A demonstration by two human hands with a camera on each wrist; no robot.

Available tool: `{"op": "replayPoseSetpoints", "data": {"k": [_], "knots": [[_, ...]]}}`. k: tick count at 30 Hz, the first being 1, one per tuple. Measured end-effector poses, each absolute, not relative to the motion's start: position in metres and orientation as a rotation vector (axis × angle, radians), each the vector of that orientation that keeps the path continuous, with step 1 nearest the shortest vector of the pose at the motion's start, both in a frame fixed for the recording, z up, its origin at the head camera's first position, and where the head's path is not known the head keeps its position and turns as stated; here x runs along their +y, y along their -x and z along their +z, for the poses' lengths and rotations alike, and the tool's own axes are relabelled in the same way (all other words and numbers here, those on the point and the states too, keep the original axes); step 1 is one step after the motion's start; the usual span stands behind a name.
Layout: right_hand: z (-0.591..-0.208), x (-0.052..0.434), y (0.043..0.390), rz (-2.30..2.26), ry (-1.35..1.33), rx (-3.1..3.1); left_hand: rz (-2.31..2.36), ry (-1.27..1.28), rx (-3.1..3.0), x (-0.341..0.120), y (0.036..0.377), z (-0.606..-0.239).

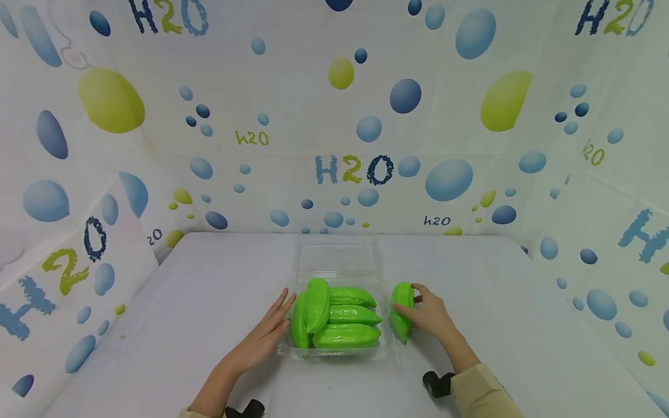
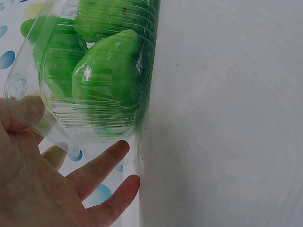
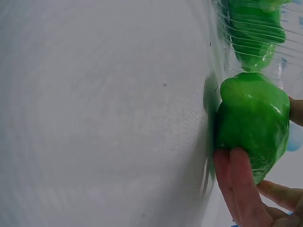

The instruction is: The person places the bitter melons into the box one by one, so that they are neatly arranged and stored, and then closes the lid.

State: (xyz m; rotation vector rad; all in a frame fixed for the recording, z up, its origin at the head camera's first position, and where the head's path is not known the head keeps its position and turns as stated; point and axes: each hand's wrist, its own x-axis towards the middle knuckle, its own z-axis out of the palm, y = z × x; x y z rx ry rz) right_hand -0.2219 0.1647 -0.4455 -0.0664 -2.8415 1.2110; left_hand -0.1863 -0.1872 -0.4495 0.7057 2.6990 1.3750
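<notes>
A clear plastic clamshell box [image 1: 340, 353] lies on the white table, its lid [image 1: 337, 255] folded open toward the back. Inside are several glossy green fruit-like pieces [image 1: 347, 335], long with pointed ends; their exact kind is unclear. Three lie crosswise on the right, others lengthwise on the left. My left hand [image 1: 266, 331] rests against the box's left side, fingers extended; in the left wrist view the thumb overlaps the clear rim. Just right of the box, my right hand [image 1: 431, 313] grips another green piece [image 3: 251, 118] between thumb and fingers, low at the table surface.
White table surface [image 1: 209, 290] surrounds the box. Behind and at both sides hangs a white curtain [image 1: 292, 87] printed with blue and yellow-green dots and H2O lettering. Black wrist-worn camera mounts [image 1: 438, 384] show at both forearms.
</notes>
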Motion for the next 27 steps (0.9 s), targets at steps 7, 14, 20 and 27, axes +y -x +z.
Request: {"op": "replayPoseSetpoints", "data": {"k": [7,14,20,27], "knots": [[-0.441,0.168,0.220,1.295,0.112,-2.810,1.369,-0.708,2.693,-0.187,0.187,-0.449],[-0.429,0.179,0.218,1.201,0.070,-2.786,1.357,-0.714,2.691,-0.186,0.187,-0.446],[-0.417,0.186,0.218,1.222,0.043,-2.763,1.340,-0.733,2.694,-0.185,0.189,-0.446],[-0.401,0.192,0.218,1.194,0.012,-2.758,1.360,-0.762,2.668,-0.181,0.192,-0.447]]}}
